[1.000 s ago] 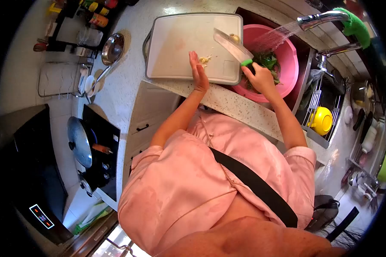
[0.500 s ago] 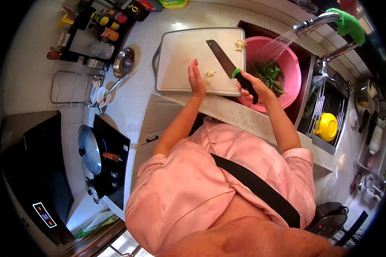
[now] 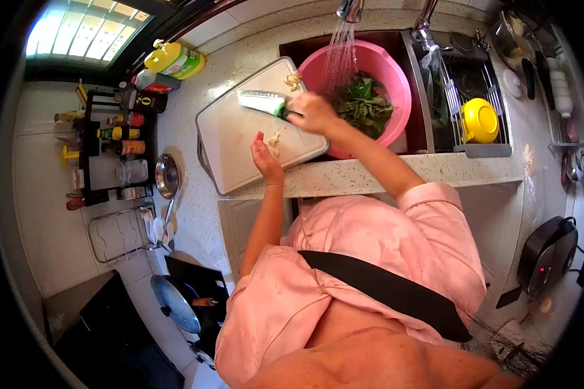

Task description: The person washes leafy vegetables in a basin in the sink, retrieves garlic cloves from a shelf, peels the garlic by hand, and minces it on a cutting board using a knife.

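My right hand (image 3: 315, 115) is closed round the handle of a kitchen knife (image 3: 263, 102). The broad blade points left over a white cutting board (image 3: 230, 152), its flat side catching the light. My left hand (image 3: 266, 159) is open, fingers straight, at the board's near side. Right beside it lies a small heap of pale crushed pieces, garlic by their look (image 3: 274, 144). A second clump, yellowish pieces (image 3: 293, 81), sits at the board's far right corner, beyond the knife.
A pink basin (image 3: 401, 81) with green leaves (image 3: 363, 104) stands in the sink under a running tap (image 3: 349, 11). A yellow bowl (image 3: 480, 120) rests on a rack to the right. A metal ladle (image 3: 167, 176) and bottles (image 3: 128, 134) are at the left; a lidded pan (image 3: 174, 303) stands lower left.
The view has shifted and turned. The knife has swung from pointing away to pointing left, its flat side now showing. My left hand still stays open by the garlic.
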`<act>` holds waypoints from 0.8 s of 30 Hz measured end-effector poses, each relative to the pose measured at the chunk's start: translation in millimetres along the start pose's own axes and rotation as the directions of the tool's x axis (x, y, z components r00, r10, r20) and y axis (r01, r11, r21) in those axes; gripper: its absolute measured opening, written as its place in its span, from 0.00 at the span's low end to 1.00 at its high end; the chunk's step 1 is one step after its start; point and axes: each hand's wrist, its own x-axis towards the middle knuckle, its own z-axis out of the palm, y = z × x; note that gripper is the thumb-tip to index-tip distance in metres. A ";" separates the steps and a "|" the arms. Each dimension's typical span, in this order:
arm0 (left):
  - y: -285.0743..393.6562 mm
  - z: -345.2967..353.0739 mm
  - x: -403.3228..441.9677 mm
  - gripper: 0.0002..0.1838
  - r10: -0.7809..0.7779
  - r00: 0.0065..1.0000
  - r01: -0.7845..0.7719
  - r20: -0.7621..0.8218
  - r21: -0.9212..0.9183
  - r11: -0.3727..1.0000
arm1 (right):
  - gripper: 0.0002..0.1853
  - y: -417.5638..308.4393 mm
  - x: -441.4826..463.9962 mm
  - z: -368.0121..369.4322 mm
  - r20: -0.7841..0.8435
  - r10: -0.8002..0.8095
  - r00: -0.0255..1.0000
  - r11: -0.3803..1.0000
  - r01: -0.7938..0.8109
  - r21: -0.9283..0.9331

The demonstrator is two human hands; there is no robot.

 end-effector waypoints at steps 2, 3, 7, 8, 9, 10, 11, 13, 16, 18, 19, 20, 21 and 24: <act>4.6 -7.3 -3.4 0.25 0.030 0.999 -0.029 -0.018 0.076 0.997 | 0.11 30.5 -1.6 -41.9 -0.348 -0.044 0.936 0.995 0.073 0.070; 5.5 -10.7 -2.9 0.25 0.028 0.999 -0.026 -0.025 0.077 0.997 | 0.11 46.9 -5.4 -63.6 -0.577 0.026 0.816 0.999 0.001 0.045; 18.0 -14.4 8.3 0.20 0.059 0.998 -0.064 0.028 0.232 0.971 | 0.11 238.2 -51.3 -143.4 -0.737 0.546 0.399 0.823 -0.419 0.383; 24.6 -10.2 16.4 0.18 0.061 0.996 -0.078 0.066 0.297 0.952 | 0.11 262.5 -46.9 -167.2 -0.696 0.664 0.273 0.729 -0.442 0.522; 33.6 -2.2 24.9 0.18 0.068 0.996 -0.081 0.055 0.304 0.949 | 0.12 258.0 -32.3 -186.8 -0.633 0.734 0.246 0.675 -0.369 0.639; 42.9 9.3 34.0 0.16 0.081 0.990 -0.120 0.115 0.388 0.914 | 0.15 251.9 -17.3 -206.9 -0.565 0.796 0.217 0.605 -0.290 0.742; 46.6 20.4 44.2 0.15 0.088 0.981 -0.162 0.175 0.467 0.869 | 0.16 242.9 -4.2 -219.9 -0.557 0.793 0.247 0.609 -0.282 0.742; 38.0 39.6 69.8 0.18 0.202 0.918 -0.371 0.341 0.559 0.742 | 0.19 220.6 3.6 -222.4 -0.637 0.661 0.395 0.750 -0.340 0.567; 41.0 79.2 95.8 0.24 0.263 0.860 -0.496 0.437 0.600 0.628 | 0.25 220.0 5.6 -217.6 -0.609 0.708 0.357 0.706 -0.342 0.620; 39.7 99.7 110.2 0.27 0.243 0.847 -0.519 0.474 0.635 0.572 | 0.35 215.9 -14.4 -219.3 -0.557 0.646 0.523 0.760 -0.369 0.535; 38.4 108.0 115.2 0.30 0.214 0.834 -0.538 0.509 0.664 0.518 | 0.37 200.6 -23.3 -223.5 -0.565 0.627 0.537 0.777 -0.486 0.401; 41.4 117.0 118.1 0.31 0.180 0.843 -0.527 0.507 0.709 0.469 | 0.38 200.7 -30.7 -223.7 -0.611 0.551 0.569 0.806 -0.551 0.215; 44.9 123.1 119.7 0.31 0.180 0.840 -0.530 0.511 0.708 0.466 | 0.39 200.4 -36.8 -224.0 -0.641 0.468 0.608 0.802 -0.597 0.019; 51.5 140.4 125.0 0.31 -0.046 0.903 -0.366 0.428 0.818 0.444 | 0.31 182.4 -57.4 -209.5 -0.649 0.309 0.695 0.835 -0.525 -0.165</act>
